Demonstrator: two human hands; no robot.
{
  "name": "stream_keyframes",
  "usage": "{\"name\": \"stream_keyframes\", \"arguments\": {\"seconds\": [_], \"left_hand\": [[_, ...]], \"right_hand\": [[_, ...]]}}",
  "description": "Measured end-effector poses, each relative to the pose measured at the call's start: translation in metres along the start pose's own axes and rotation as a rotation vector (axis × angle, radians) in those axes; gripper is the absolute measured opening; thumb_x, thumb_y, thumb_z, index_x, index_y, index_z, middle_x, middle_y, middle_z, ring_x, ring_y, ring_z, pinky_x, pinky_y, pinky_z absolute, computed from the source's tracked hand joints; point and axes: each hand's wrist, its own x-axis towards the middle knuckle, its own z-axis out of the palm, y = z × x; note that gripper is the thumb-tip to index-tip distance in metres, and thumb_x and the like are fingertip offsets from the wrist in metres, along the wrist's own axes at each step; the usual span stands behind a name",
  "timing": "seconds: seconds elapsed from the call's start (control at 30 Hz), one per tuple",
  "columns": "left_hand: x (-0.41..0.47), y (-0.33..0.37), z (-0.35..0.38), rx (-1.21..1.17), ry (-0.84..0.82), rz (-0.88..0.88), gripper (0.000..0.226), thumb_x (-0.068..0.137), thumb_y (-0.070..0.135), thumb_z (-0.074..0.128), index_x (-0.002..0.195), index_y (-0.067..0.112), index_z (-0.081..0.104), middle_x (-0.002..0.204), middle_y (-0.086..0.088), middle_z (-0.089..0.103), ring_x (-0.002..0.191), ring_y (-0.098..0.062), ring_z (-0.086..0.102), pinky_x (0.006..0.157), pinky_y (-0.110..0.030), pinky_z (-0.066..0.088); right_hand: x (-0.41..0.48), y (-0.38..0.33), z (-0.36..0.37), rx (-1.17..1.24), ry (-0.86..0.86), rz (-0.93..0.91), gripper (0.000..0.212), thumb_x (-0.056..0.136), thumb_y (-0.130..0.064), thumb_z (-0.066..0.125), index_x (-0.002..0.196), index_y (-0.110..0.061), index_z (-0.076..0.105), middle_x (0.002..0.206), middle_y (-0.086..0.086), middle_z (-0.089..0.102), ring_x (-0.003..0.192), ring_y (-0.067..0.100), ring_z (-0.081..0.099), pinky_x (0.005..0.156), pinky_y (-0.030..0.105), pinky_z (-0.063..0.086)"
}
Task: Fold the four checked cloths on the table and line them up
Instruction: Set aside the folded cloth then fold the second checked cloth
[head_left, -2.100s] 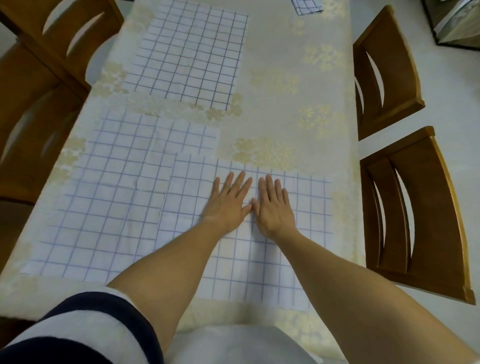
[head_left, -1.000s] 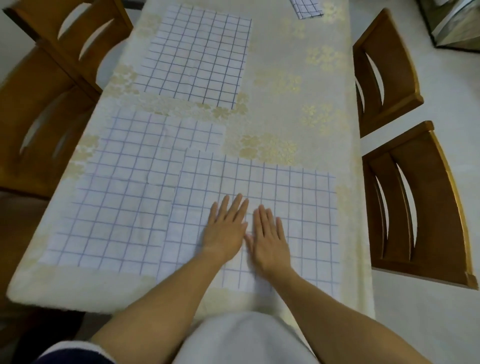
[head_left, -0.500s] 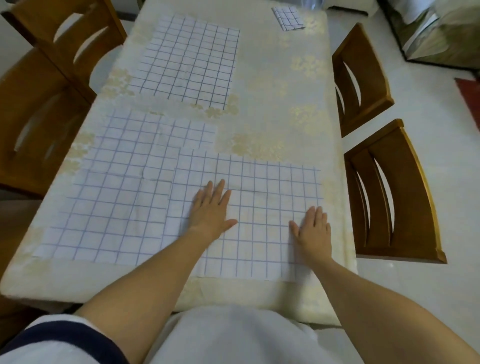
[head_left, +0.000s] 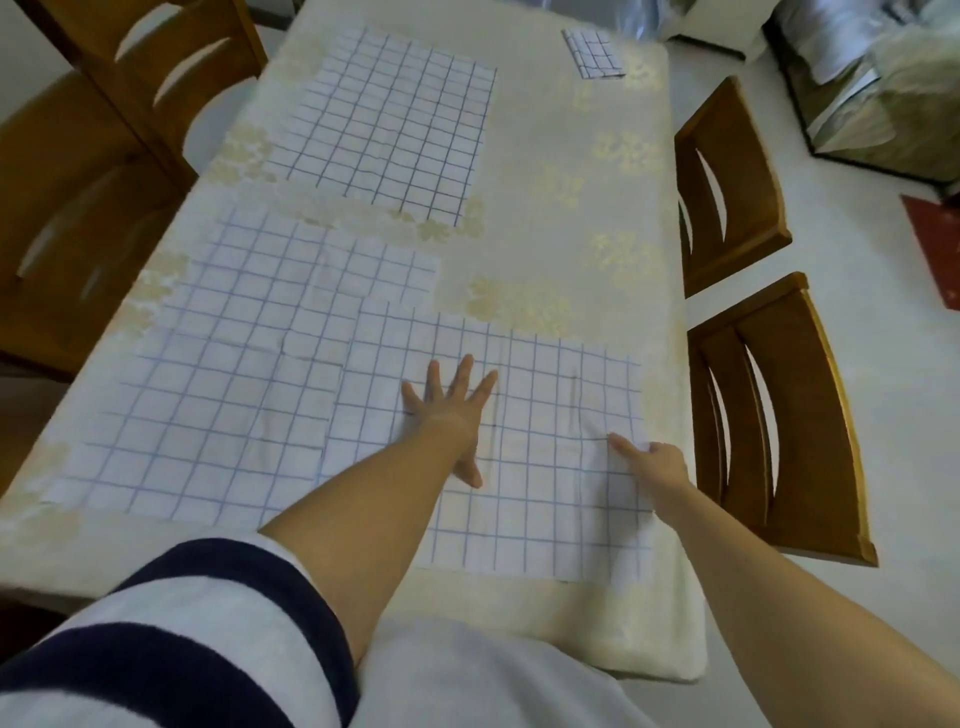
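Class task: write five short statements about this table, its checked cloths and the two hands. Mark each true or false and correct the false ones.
1. The left hand lies flat, fingers spread, on the nearest cloth. True.
2. The right hand rests on a chair. False: it grips the nearest cloth at its right edge.
3. A small folded cloth lies near the far right corner of the table. True.
4. The nearest cloth lies apart from the left cloth. False: it overlaps it.
5. The far cloth is crumpled into a ball. False: it lies spread flat.
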Motion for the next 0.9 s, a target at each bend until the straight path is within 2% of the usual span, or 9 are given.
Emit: {"name": "stream_keyframes", "arguments": {"seconds": [0.03,0.1,0.17,0.3,0.43,0.57,0.63,0.77,0.9], "left_hand": [[0.001,-0.002,-0.001,-0.002,-0.006,-0.001,0.160,0.057,0.059,0.091,0.141,0.040,-0.044,0.146,0.002,-0.055,0.142,-0.046,-0.035,0.110,-0.079,-0.003],[0.001,-0.002,-0.003,-0.006,-0.027,-0.002,0.161,0.056,0.059,0.092,0.139,0.041,-0.045,0.145,0.002,-0.057,0.141,-0.047,-0.036,0.107,-0.081,-0.003],[0.002,-0.001,-0.004,-0.004,-0.034,-0.004,0.163,0.055,0.059,0.092,0.138,0.040,-0.047,0.142,0.000,-0.059,0.139,-0.050,-0.038,0.104,-0.083,-0.004],[0.005,-0.003,0.000,-0.063,-0.034,0.014,0.167,0.050,0.062,0.093,0.135,0.041,-0.049,0.135,0.001,-0.065,0.133,-0.050,-0.045,0.099,-0.085,-0.012],[0.003,-0.005,0.001,-0.071,-0.031,0.035,0.166,0.050,0.062,0.092,0.135,0.042,-0.049,0.134,0.002,-0.066,0.131,-0.049,-0.048,0.098,-0.084,-0.015],[0.002,-0.005,0.002,-0.071,-0.026,0.052,0.165,0.049,0.064,0.092,0.135,0.044,-0.048,0.134,0.001,-0.066,0.130,-0.048,-0.049,0.098,-0.084,-0.017],[0.001,-0.005,0.001,-0.062,-0.029,0.045,0.165,0.049,0.064,0.092,0.134,0.045,-0.048,0.133,0.001,-0.066,0.130,-0.048,-0.049,0.098,-0.083,-0.017],[0.000,0.000,-0.003,-0.042,-0.047,0.007,0.165,0.050,0.065,0.091,0.133,0.043,-0.050,0.131,-0.002,-0.067,0.131,-0.050,-0.047,0.099,-0.085,-0.013],[0.001,0.002,-0.003,-0.038,-0.044,-0.023,0.166,0.048,0.066,0.091,0.131,0.043,-0.051,0.132,-0.003,-0.067,0.131,-0.051,-0.046,0.097,-0.086,-0.010]], "right_hand": [[-0.001,0.000,-0.003,0.040,-0.004,-0.022,0.065,0.091,-0.045,0.068,0.137,-0.002,0.050,0.121,0.011,0.059,0.110,0.032,0.059,0.090,0.040,0.049],[-0.007,-0.004,-0.009,0.055,0.018,-0.112,0.035,0.093,-0.039,0.065,0.099,-0.005,0.061,0.089,0.009,0.060,0.080,0.021,0.058,0.069,0.031,0.049],[-0.017,-0.008,-0.013,0.013,0.045,-0.224,0.029,0.096,-0.033,0.063,0.081,-0.010,0.055,0.071,0.006,0.051,0.063,0.017,0.050,0.057,0.028,0.042],[-0.032,0.001,-0.020,-0.107,0.000,-0.331,0.023,0.098,-0.031,0.062,0.092,-0.008,0.059,0.079,0.016,0.062,0.069,0.025,0.063,0.061,0.035,0.052],[-0.041,0.012,-0.025,-0.060,0.021,-0.279,0.025,0.098,-0.031,0.060,0.110,-0.010,0.064,0.092,0.008,0.070,0.081,0.023,0.070,0.065,0.035,0.059],[-0.059,0.001,-0.027,-0.034,0.072,-0.363,0.024,0.101,-0.028,0.056,0.091,-0.011,0.068,0.067,0.007,0.061,0.058,0.023,0.058,0.053,0.030,0.045],[-0.071,-0.010,-0.028,0.009,0.070,-0.423,0.025,0.102,-0.028,0.053,0.094,-0.012,0.070,0.063,0.005,0.057,0.055,0.018,0.052,0.052,0.030,0.042],[-0.091,-0.036,-0.022,0.100,0.093,-0.471,0.029,0.103,-0.024,0.051,0.129,-0.018,0.064,0.083,0.003,0.070,0.071,0.011,0.062,0.071,0.029,0.053],[-0.113,-0.059,-0.003,0.152,0.043,-0.500,0.039,0.104,-0.024,0.050,0.143,-0.023,0.052,0.052,-0.004,0.043,0.045,0.008,0.037,0.045,0.019,0.038]]}}
